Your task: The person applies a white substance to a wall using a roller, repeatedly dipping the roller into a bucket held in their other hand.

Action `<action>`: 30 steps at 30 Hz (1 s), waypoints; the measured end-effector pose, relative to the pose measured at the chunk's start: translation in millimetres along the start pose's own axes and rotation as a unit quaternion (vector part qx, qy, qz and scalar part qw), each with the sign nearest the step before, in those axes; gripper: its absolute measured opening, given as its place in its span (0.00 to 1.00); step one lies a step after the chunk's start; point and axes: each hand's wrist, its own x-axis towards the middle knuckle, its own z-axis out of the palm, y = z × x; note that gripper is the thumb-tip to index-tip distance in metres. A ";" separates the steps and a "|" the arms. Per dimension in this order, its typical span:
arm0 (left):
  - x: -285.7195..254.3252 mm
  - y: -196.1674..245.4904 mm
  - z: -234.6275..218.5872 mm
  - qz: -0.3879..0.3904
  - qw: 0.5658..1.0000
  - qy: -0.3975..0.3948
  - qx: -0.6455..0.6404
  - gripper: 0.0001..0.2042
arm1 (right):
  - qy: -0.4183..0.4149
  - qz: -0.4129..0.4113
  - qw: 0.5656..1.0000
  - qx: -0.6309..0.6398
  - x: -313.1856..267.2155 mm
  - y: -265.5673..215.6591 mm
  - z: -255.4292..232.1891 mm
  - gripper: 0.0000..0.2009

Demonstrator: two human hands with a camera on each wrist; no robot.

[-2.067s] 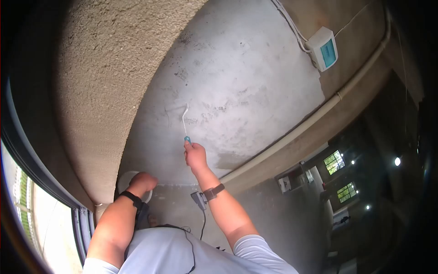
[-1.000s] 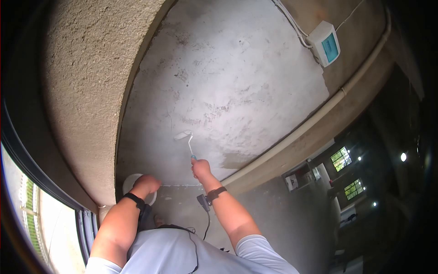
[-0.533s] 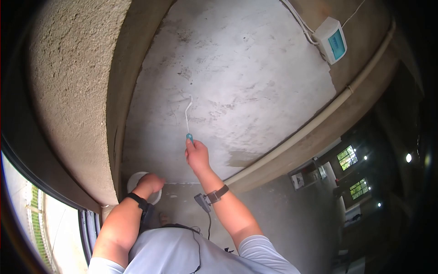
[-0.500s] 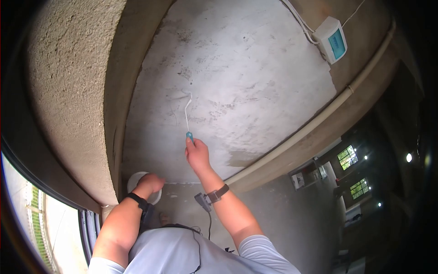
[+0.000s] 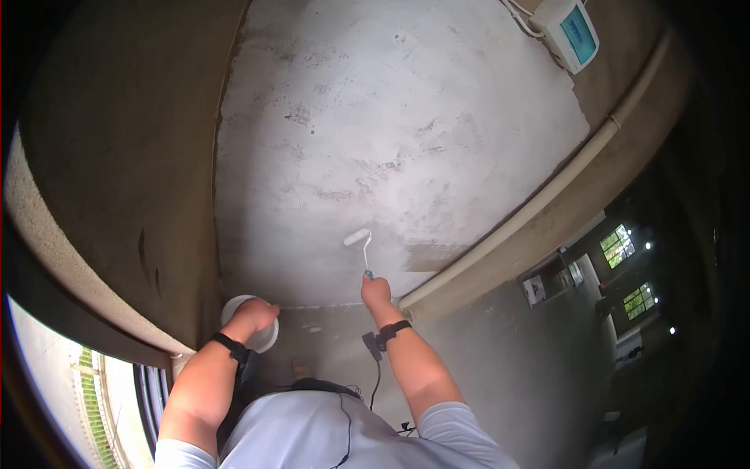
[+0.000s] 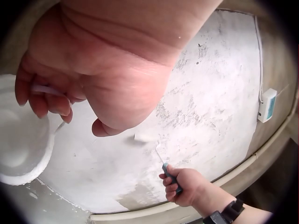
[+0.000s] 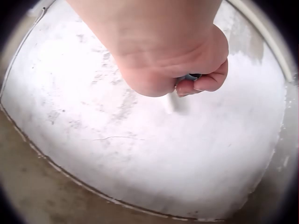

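My right hand [image 5: 376,291] grips the blue handle of a paint roller [image 5: 358,237]. The white roller sleeve lies against the wall [image 5: 312,219], which is coated white with grey and dark patches showing through. In the right wrist view my fingers curl round the handle, and the palm hides most of the tool. At the lower left, my left hand [image 5: 256,314] holds a white bucket [image 6: 25,179] by its handle [image 6: 43,88], the fingers hooked round it. The bucket looks pale inside, and in the head view the hand covers much of it.
A pale pipe [image 5: 539,199] runs along the wall's right side, and a white electrical box [image 5: 569,35] with a blue cover hangs at upper right. A bare brown side wall [image 5: 125,156] stands at left. White splashes spot the grey floor [image 5: 328,344].
The roller went up the wall and back down twice; it is now lower and further right. The view has swung, bringing more of the left side wall in. My left hand keeps holding the bucket.
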 end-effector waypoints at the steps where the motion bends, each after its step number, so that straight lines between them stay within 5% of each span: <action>1: 1.7 -1.1 3.5 0.001 1.000 -0.002 0.010 0.27 | 0.008 0.050 0.999 -0.001 2.9 31.5 6.1 0.24; 3: 7.9 -5.2 9.9 -0.007 0.999 -0.032 0.026 0.29 | 0.024 0.020 0.999 -0.034 -8.9 90.8 4.2 0.25; 5: 7.9 -0.5 11.2 -0.008 0.998 -0.038 0.039 0.29 | -0.032 0.133 0.990 0.013 -34.1 125.5 -12.5 0.25; 7: 6.3 0.6 19.1 -0.015 0.998 -0.044 0.046 0.29 | -0.046 0.156 0.987 0.013 -22.7 236.7 28.3 0.25; 9: 9.1 -5.2 25.9 -0.044 0.998 -0.031 0.017 0.29 | -0.097 0.299 0.944 0.098 -67.7 227.4 -6.0 0.24; 14: 32.5 -30.1 54.1 -0.074 0.996 -0.040 0.036 0.29 | -0.089 0.389 0.887 0.231 -101.6 317.2 3.0 0.19; 16: 53.4 -56.6 63.9 -0.106 0.991 -0.076 0.017 0.29 | -0.064 0.468 0.831 0.295 -106.9 341.0 1.5 0.16; 20: 71.7 -83.2 70.2 -0.152 0.982 -0.047 -0.099 0.22 | -0.072 0.493 0.800 0.334 -95.5 391.6 -0.7 0.14; 27: 99.7 -96.0 87.0 -0.332 0.890 -0.019 -0.313 0.12 | -0.086 0.512 0.767 0.377 -48.1 454.4 -17.0 0.13; 28: 90.9 -98.6 78.3 -0.274 0.918 -0.039 -0.285 0.28 | -0.071 0.519 0.760 0.385 -44.6 461.9 -19.8 0.13; 30: 94.1 -92.2 73.8 -0.265 0.914 -0.023 -0.307 0.22 | -0.091 0.493 0.751 0.431 -37.4 476.4 -21.4 0.12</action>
